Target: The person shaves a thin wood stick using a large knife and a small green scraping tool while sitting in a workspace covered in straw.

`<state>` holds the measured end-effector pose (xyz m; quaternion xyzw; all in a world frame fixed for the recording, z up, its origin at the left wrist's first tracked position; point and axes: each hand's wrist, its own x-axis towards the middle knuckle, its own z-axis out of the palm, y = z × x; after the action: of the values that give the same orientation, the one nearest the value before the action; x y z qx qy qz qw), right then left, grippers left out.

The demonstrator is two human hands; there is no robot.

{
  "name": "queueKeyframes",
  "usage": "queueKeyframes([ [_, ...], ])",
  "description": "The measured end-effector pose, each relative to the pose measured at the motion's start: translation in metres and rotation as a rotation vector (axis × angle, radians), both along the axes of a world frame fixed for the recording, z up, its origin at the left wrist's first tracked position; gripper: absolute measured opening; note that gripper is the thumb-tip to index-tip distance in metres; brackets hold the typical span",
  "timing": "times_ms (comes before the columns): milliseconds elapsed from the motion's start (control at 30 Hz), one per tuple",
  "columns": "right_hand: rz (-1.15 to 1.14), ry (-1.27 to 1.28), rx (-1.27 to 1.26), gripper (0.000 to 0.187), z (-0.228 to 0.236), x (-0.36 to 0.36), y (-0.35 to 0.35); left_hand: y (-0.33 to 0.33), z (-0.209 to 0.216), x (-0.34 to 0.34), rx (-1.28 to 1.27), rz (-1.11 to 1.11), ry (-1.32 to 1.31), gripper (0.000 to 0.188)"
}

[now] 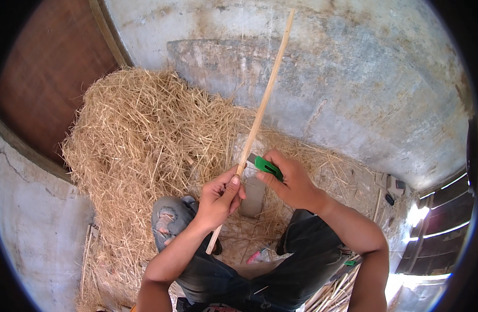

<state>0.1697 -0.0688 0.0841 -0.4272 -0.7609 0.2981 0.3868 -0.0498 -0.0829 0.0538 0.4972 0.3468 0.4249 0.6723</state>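
Note:
A long, thin wooden strip slants from above my lap up toward the wall. My left hand is closed around its lower part, with the thumb lying along the wood. My right hand grips a green utility knife. The knife's blade points left at the strip, just above my left hand; whether it touches the wood I cannot tell. Below the knife, a grey-brown block rests on the ground between my knees.
A big heap of straw fills the left side. Behind it stand a brown panel and a stained wall. A small dark object lies at the right. Thin sticks lie beside my right leg, and something pink is on the ground.

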Motion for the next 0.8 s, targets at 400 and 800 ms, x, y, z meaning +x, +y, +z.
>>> queueKeyframes([
  [400,-0.020,-0.166,-0.103,0.046,-0.004,-0.012,-0.016,-0.004,-0.006,0.001,0.028,-0.009,0.014,0.045],
  [800,-0.030,-0.208,-0.046,0.048,-0.010,-0.013,-0.016,-0.006,-0.015,0.003,0.101,-0.024,0.042,0.045],
])
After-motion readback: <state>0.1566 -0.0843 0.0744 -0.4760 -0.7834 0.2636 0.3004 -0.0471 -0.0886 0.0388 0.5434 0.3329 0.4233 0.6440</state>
